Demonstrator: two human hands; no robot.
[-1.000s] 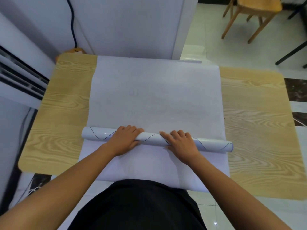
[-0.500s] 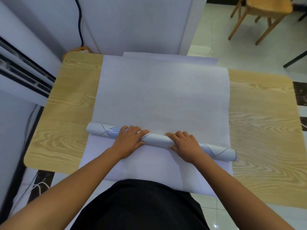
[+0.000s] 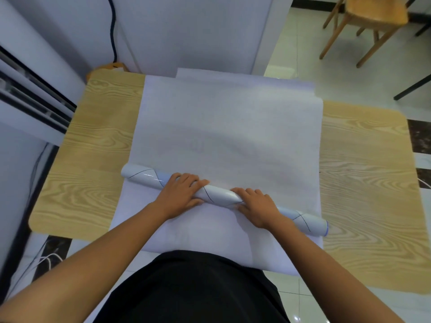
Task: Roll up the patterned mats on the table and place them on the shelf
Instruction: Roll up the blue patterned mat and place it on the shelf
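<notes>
Mid-roll, by the look of it. Roll (image 3: 219, 194) across the near part of the mat (image 3: 228, 136), slanted: left end farther from the body, right end nearer and poking just past the mat's right edge. Left hand (image 3: 184, 194) draped over the roll left of centre, fingers curled over the top, thumb tucked on the near side, gripping it. Right hand (image 3: 256, 207) likewise on the roll right of centre, fingers bent over the far side, thumb low on the near side. Nothing else in either hand. Most of the mat flat on the bench (image 3: 98, 148), far edge close to the bench's back edge. Second sheet (image 3: 233, 74) peeking out beyond that edge and lying bare on the near side of the roll (likely another mat underneath). Shelf not in view.

To do this step well:

- Push forward with both palms at an even pace, pressing down lightly for tight turns.
- Correct the slant first, probably by advancing the right end more than the left; otherwise, risk of telescoping into a cone.
- Spread the hands wider toward the ends for better steering (bunched near the middle at present).
- Mind the lower sheet: risk of dragging or wrinkling it with too much pressure.
- Avoid crushing the tube. Glossy surface, so probably slippery under the fingers.
</notes>
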